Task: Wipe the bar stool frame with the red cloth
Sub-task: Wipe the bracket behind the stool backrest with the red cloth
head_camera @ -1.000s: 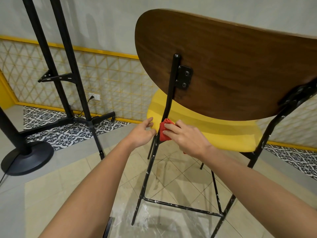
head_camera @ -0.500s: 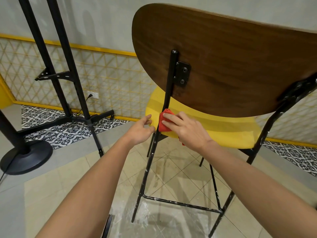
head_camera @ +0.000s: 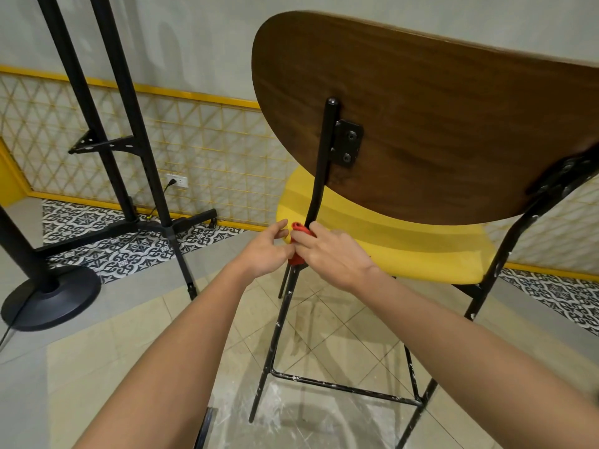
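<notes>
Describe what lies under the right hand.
A red cloth shows under the right hand, against the stool's black post. Most of the cloth, and the post section behind it, are hidden.

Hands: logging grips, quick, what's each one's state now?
Left hand: beside the cloth; grip cannot be told.
Right hand: holding the cloth against the frame.

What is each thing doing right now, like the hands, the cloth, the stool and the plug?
bar stool frame, standing upright on the floor, flecked with white spots.
red cloth, bunched round the frame's rear upright at seat height.
right hand, fingers gripping the cloth against the upright.
left hand, fingers relaxed by the edge of the seat, beside the cloth.
plug, pushed into the wall socket.
</notes>
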A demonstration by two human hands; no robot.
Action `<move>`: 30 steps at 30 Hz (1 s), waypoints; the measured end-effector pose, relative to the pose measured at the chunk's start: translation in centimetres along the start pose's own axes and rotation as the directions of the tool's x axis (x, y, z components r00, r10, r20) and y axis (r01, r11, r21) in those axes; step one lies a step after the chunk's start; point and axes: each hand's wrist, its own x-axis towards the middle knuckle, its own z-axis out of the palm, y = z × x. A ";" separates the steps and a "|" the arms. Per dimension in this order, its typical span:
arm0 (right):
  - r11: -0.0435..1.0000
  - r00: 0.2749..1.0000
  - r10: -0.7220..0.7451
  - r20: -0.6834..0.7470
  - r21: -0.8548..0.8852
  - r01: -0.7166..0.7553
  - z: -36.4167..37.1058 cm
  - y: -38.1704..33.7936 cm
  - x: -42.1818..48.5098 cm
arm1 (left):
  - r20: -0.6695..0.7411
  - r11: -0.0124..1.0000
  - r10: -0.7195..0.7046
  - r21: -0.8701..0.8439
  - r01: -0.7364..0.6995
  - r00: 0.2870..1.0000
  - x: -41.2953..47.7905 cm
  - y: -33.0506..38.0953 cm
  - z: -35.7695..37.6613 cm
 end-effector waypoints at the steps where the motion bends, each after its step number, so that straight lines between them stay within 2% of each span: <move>1: 0.999 0.999 0.031 -0.044 0.009 -0.031 -0.4 0.5 0.1 | 0.005 1.000 0.002 0.000 -0.002 1.000 0.0 0.0 0.0; 4: 0.996 0.993 0.067 -0.097 0.059 -0.062 -1.4 1.8 0.1 | 0.016 1.000 -0.004 -0.016 0.004 1.000 0.0 0.0 -0.1; 7: 0.999 0.997 0.041 -0.071 0.037 -0.038 -1.1 1.7 -0.2 | 0.011 0.999 0.002 -0.039 -0.001 1.000 0.1 -0.1 0.0; 9: 0.999 1.000 -0.029 0.009 0.019 0.029 -0.9 1.0 -0.5 | 0.008 0.999 0.007 -0.034 -0.007 1.000 0.2 -0.3 0.1; 12: 0.992 0.974 -0.114 0.196 0.082 0.100 -0.5 0.1 -0.6 | 0.015 1.000 0.013 -0.003 -0.012 1.000 0.2 -0.6 0.0; 14: 0.993 0.981 -0.100 0.164 0.085 0.087 -0.9 0.2 -0.1 | 0.008 1.000 0.017 0.015 -0.017 1.000 0.3 -0.7 -0.1; 19: 0.999 0.999 0.013 -0.033 0.032 -0.012 -1.9 2.3 0.0 | -0.072 0.998 0.054 0.042 -0.052 0.996 0.4 -0.5 -0.2; 21: 1.000 0.999 0.005 -0.032 0.018 -0.005 -2.3 2.4 -0.1 | -0.115 0.998 0.067 0.019 -0.065 0.991 0.3 -0.3 -0.2; 24: 0.998 0.991 -0.059 0.122 0.034 0.055 -2.2 1.8 0.1 | -0.150 0.997 0.080 0.013 -0.079 0.985 0.2 0.0 -0.1; 26: 0.998 0.994 -0.053 0.094 -0.012 0.055 -2.9 2.1 0.3 | -0.154 0.995 0.099 0.009 -0.098 0.983 0.0 0.5 -0.1; 30: 0.996 0.997 0.073 -0.012 -0.049 -0.073 -3.7 3.2 0.3 | -0.164 0.989 0.145 0.019 -0.144 0.976 -0.3 1.2 -0.3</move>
